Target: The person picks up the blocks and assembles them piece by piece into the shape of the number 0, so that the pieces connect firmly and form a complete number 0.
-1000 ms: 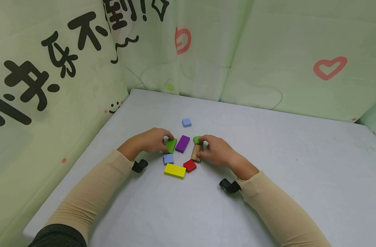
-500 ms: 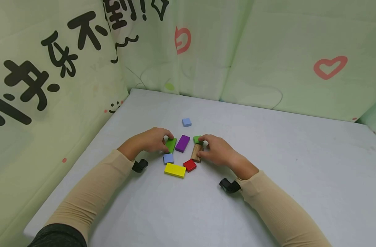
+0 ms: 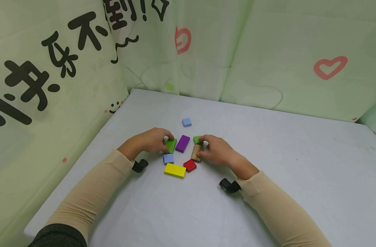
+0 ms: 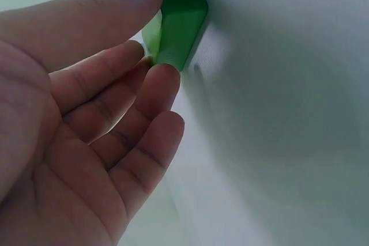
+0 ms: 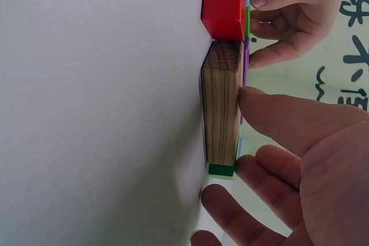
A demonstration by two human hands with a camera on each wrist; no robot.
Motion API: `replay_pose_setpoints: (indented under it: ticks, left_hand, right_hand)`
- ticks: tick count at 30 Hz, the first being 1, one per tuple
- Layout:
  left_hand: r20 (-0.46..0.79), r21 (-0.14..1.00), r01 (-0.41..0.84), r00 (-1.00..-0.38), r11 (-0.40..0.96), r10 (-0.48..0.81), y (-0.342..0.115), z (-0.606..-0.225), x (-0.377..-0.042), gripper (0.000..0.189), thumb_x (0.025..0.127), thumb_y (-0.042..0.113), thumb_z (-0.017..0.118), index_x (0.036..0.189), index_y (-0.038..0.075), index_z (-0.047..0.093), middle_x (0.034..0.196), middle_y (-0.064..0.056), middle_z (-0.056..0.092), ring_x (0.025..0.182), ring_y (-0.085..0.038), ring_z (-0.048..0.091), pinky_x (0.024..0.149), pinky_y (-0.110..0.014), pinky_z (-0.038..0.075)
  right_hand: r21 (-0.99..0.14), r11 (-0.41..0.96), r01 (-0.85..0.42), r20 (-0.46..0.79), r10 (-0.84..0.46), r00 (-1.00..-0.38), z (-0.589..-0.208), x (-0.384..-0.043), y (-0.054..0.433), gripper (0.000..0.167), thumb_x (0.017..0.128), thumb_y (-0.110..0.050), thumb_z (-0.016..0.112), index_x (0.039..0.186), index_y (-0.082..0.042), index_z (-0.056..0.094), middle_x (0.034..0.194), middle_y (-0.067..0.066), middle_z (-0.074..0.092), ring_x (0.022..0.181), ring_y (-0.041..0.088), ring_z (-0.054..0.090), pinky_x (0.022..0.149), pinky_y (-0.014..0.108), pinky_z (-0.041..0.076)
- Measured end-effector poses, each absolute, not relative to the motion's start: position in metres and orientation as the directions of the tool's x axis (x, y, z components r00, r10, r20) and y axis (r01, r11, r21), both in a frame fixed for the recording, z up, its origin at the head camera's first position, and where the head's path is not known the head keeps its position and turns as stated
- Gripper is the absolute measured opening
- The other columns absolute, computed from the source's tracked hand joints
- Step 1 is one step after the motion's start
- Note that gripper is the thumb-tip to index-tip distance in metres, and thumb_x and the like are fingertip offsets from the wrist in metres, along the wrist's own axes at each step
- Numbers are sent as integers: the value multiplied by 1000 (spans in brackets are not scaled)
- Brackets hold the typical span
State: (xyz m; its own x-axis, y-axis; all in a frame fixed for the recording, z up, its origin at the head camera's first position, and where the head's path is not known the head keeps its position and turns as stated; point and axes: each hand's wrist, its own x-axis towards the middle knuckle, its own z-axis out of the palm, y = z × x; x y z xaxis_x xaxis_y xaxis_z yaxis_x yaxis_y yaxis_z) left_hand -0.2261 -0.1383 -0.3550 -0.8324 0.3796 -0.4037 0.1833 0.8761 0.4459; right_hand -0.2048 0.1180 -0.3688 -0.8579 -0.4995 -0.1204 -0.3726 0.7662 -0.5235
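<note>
My left hand (image 3: pixel 153 140) holds a green block (image 3: pixel 171 145) between thumb and fingers, the thumb at its near end. In the left wrist view the thumb and fingertips lie along the green block (image 4: pixel 183 24). To the right, my right hand (image 3: pixel 219 151) has its thumb on a wood-grained block (image 3: pixel 196 153) and its forefinger on a small green block (image 3: pixel 197 139) at that block's far end. The right wrist view shows the thumb at the upper edge of the wood-grained block (image 5: pixel 222 108). A purple block (image 3: pixel 183 143) lies slanted between the hands.
A light blue block (image 3: pixel 168 159), a yellow block (image 3: pixel 175 170) and a red block (image 3: pixel 190 165) line the near side of the group. Another light blue block (image 3: pixel 186 122) lies farther back on the white table (image 3: pixel 283 164). Printed curtains (image 3: pixel 268 51) stand behind and left.
</note>
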Motion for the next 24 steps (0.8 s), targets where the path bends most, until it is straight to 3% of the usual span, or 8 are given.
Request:
replay_pose_setpoints:
  ticks: [24]
  left_hand:
    - [-401, 441, 195, -831, 876, 386, -136, -356, -225, 52, 93, 15, 74, 141, 10, 56, 129, -9, 59, 103, -23, 56, 84, -30, 54]
  right_hand:
    - [-525, 766, -371, -118, -497, -860, -368, -204, 118, 52, 94, -22, 71, 138, 0, 54, 135, 15, 58, 112, 31, 59, 96, 45, 50]
